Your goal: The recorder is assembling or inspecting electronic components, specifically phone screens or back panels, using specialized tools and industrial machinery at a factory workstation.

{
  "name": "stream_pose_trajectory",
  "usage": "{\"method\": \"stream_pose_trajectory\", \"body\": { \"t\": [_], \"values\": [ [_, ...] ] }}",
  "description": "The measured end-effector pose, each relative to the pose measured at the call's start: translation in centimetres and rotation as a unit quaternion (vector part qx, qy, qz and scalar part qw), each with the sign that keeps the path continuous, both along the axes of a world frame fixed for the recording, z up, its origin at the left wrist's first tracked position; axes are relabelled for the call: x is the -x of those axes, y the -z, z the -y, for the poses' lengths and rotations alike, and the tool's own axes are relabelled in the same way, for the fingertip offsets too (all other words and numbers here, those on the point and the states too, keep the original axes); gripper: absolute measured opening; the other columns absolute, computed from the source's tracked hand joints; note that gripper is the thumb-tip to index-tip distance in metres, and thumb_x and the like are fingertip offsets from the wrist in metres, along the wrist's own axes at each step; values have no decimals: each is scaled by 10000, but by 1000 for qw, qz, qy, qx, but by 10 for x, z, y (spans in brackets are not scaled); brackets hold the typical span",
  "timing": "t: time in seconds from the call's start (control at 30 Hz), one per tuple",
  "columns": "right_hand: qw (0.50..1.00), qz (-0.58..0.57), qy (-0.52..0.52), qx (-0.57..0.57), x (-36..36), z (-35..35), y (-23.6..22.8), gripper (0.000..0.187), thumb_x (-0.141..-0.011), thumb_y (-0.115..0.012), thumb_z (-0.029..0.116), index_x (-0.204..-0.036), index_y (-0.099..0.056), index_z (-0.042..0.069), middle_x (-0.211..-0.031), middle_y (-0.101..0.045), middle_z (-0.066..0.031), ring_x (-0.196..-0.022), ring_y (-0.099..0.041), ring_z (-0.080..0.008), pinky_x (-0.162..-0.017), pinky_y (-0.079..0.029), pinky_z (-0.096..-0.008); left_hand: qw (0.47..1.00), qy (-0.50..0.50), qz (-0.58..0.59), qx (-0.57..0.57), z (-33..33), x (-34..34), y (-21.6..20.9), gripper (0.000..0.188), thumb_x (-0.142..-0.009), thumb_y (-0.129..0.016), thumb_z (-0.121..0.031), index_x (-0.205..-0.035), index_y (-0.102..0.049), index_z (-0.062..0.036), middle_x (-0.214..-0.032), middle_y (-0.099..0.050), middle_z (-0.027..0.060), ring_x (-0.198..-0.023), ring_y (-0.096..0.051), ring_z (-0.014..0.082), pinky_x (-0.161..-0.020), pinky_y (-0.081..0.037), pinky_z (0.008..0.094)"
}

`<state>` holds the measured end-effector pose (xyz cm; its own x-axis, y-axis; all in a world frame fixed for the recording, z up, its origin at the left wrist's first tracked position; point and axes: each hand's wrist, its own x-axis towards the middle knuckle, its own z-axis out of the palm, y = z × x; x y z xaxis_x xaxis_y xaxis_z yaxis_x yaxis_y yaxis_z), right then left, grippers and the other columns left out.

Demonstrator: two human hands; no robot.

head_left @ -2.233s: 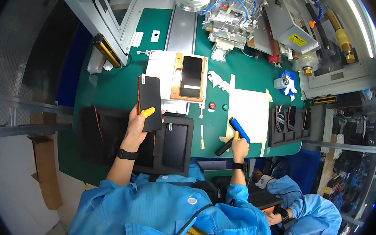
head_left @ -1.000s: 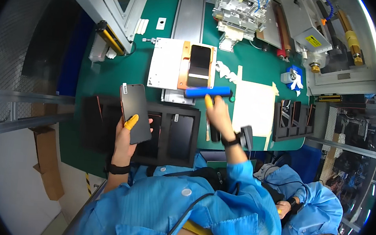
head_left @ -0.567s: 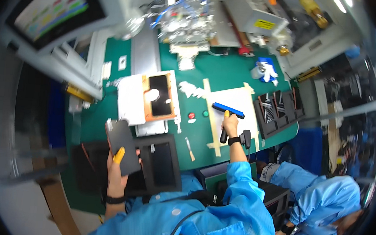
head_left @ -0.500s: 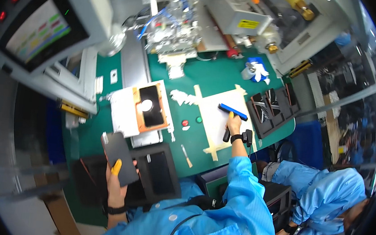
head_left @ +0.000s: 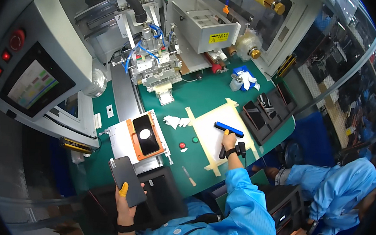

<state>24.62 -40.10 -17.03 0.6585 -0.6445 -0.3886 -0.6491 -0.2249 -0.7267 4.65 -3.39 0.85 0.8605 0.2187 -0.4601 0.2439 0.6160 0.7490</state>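
Note:
My left hand [head_left: 124,206] is closed around a dark, flat phone-shaped piece [head_left: 128,180], held tilted above a black foam tray [head_left: 166,185]. My right hand [head_left: 229,141] grips a hand roller [head_left: 228,129] with a blue cylinder and a black handle. The roller is over a white sheet [head_left: 209,125] taped to the green bench; whether it touches the sheet I cannot tell. Between my hands, farther off, a black phone [head_left: 150,144] with a white round spot lies in an orange fixture [head_left: 134,140] on a white plate.
A machine head with blue tubes [head_left: 154,65] stands behind the fixture. At left is a control screen [head_left: 34,84]. A knife [head_left: 188,175], a red button-like disc [head_left: 182,145] and white wipes [head_left: 176,122] lie on the bench. A foam tray [head_left: 265,133] holds phones at right, near a co-worker [head_left: 324,196].
The whole view has shifted, with the bench lower in the picture. Both hands keep their holds, and the roller stays over the sheet. The co-worker's hands now show a lit object.

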Motion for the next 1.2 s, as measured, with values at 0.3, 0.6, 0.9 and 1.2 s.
{"method": "stream_pose_trajectory", "body": {
  "t": [0.3, 0.6, 0.9, 1.2],
  "values": [
    [996, -57, -66, 28, 106, -61, -9, 471, -838, -490, 353, -934, -443, -106, -794, -574, -278, -717, -600, -340, -645, -471, -410, 994, -22, 30, -99, -26, 38, 5, 420, -845, -496, -47, -1219, -307, -75, -1064, -503, 141, -863, -585, 288, -700, -520, 395],
    [833, 101, -527, 134, 205, -182, -72, 415, -804, -558, 249, -1046, -455, -71, -771, -554, -275, -760, -543, -429, -663, -411, -499, 959, -250, -63, -114, -119, 119, 17, 371, -912, -401, -157, -1278, -346, -132, -1188, -467, 60, -1054, -494, 182, -877, -442, 313],
    [875, 44, -385, 292, 183, -88, -64, 335, -877, -459, 271, -1091, -421, 16, -750, -557, -302, -725, -538, -468, -533, -394, -515, 865, -339, -131, -346, -201, 193, 73, 343, -859, -545, -216, -1154, -479, -54, -1050, -531, 58, -929, -502, 131, -791, -412, 253],
    [842, 128, -418, 317, 181, -74, -67, 346, -868, -479, 216, -1125, -421, -7, -792, -551, -306, -758, -517, -477, -586, -380, -508, 616, 18, -348, -706, -159, 169, 113, 481, -831, -504, -301, -1290, -365, -257, -1354, -256, 111, -1245, -170, 324, -916, -166, 581]
  ]
}}
